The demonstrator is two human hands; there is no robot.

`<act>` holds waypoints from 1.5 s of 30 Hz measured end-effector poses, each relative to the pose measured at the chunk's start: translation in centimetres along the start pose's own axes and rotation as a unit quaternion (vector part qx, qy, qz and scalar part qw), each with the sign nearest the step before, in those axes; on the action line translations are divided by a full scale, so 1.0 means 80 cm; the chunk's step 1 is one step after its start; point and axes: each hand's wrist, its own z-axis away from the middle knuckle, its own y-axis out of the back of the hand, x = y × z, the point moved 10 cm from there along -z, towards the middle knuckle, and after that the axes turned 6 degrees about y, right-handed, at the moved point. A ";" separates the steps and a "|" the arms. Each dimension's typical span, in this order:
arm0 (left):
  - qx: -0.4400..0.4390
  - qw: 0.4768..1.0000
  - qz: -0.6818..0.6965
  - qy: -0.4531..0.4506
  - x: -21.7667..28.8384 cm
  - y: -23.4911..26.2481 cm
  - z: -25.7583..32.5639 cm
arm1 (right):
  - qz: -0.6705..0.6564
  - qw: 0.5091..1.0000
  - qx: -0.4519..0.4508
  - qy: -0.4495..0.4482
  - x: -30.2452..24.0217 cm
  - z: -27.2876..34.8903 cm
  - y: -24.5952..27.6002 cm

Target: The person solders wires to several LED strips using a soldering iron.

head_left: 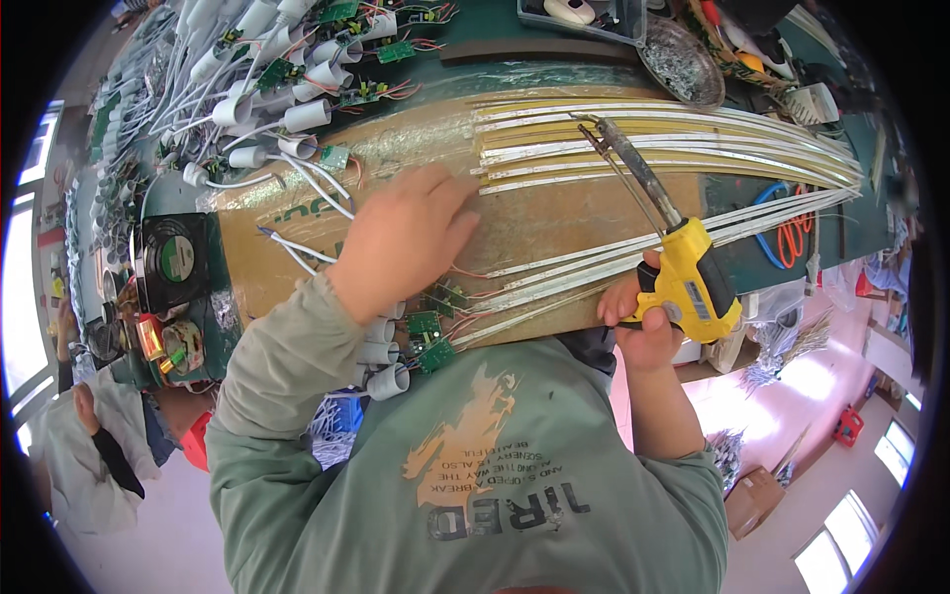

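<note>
Right hand (pixel 643 332), one. Its grip is closed around the handle of a yellow-and-black soldering gun (pixel 698 282), thumb and fingers wrapped about it. The gun is raised over the right part of the cardboard (pixel 614 203), its long metal barrel slanting up and leftward, tip above the upper strips in my line of sight; whether it touches them I cannot tell.

Left hand (pixel 416 233), one, in a rolled grey-green sleeve. Its grip is turned palm down, fingers bent, fingertips just beside the left ends of the upper strips. How far open it is, and whether anything is pinched beneath, I cannot tell from here.

Upper strips (pixel 554 150), one bundle, white and yellow, long and thin, lying side by side on the cardboard. Lower strips (pixel 574 275), one bundle, white, slanting up to the right; thin red wires at their left ends, near small green circuit boards (pixel 427 337).

Surface (pixel 485 30), green, bearing the cardboard. On it: a heap of white plastic cups (pixel 307 116) with white cables, far left; a black fan (pixel 176 257), left; a metal dish (pixel 683 64) and a plastic tub (pixel 584 35), far side.

Co-worker (pixel 89 465), one, at the left.
</note>
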 end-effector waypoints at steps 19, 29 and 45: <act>0.054 0.998 -0.028 -0.015 0.013 -0.003 -0.022 | -0.025 1.000 -0.003 0.015 -0.003 0.000 0.001; 0.038 0.997 -0.043 -0.059 0.033 -0.017 -0.016 | 0.006 1.000 -0.002 0.001 0.018 0.010 0.013; -0.016 0.996 0.085 0.025 0.011 -0.009 -0.029 | 0.031 0.999 -0.019 -0.017 0.009 0.005 0.005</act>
